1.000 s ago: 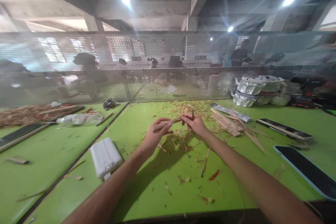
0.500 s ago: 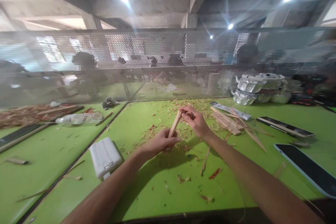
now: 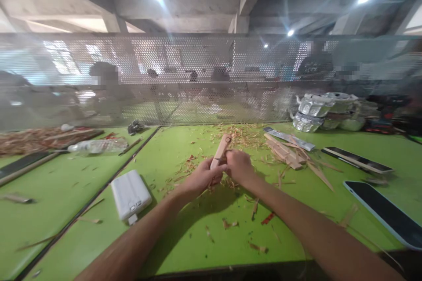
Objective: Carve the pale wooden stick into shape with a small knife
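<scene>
Item: wooden stick (image 3: pixel 221 150), pale, slim, tilted upright over the green table (image 3: pixel 184 237) amid shavings (image 3: pixel 240 134). Left hand (image 3: pixel 201 178) clenched around its lower end; right hand (image 3: pixel 239 167) closed beside it at mid-length. Likely light, stiff, splintery; best gripped low.

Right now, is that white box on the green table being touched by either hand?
No, the white box lies apart on the table, while the left hand and right hand are closed on a wooden stick.
</scene>
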{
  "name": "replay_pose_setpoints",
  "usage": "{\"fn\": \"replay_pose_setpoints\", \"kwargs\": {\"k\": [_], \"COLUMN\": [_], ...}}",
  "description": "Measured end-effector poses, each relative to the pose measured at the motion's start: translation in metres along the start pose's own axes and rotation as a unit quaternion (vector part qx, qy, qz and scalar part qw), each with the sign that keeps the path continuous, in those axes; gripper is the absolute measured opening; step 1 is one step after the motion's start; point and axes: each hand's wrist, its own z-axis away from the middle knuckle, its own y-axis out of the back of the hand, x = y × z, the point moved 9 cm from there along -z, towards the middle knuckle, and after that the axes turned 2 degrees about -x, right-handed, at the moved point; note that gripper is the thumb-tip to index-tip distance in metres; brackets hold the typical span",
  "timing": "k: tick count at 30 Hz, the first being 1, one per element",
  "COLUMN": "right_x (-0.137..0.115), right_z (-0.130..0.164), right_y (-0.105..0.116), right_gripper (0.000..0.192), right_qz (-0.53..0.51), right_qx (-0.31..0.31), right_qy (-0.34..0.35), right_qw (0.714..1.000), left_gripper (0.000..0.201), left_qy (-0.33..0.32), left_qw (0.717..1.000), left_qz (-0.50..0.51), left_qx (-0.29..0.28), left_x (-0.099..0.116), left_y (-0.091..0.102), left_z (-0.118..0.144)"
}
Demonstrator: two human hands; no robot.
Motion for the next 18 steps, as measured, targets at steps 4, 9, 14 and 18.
{"fn": "replay_pose_setpoints", "kwargs": {"k": [4, 9, 14, 18], "right_x": [-0.001, 0.002, 0.007, 0.011], "right_z": [0.000, -0.006, -0.015, -0.019], "right_y": [0.000, 0.000, -0.007, -0.012], "right_gripper": [0.019, 0.030, 0.029, 0.031], "right_qz": [0.058, 0.103, 0.101, 0.100], "right_qx": [0.001, 0.021, 0.012, 0.012], "right_qy": [-0.020, -0.013, -0.027, -0.042], "right_qw": [0.998, 0.994, 0.994, 0.994], "left_gripper": [0.030, 0.026, 0.029, 0.027], "left_qy": [-0.025, -0.058, -0.029, -0.010], "left_qw": [0.992, 0.978, 0.987, 0.990], "left_qz": [-0.097, -0.160, -0.129, -0.104], "left_qx": [0.078, 0.121, 0.096, 0.091], "left_x": [0.001, 0.010, 0.007, -0.001], "left_y": [0.007, 0.009, 0.006, 0.003], "left_z": [-0.004, -0.006, -0.007, -0.009]}}
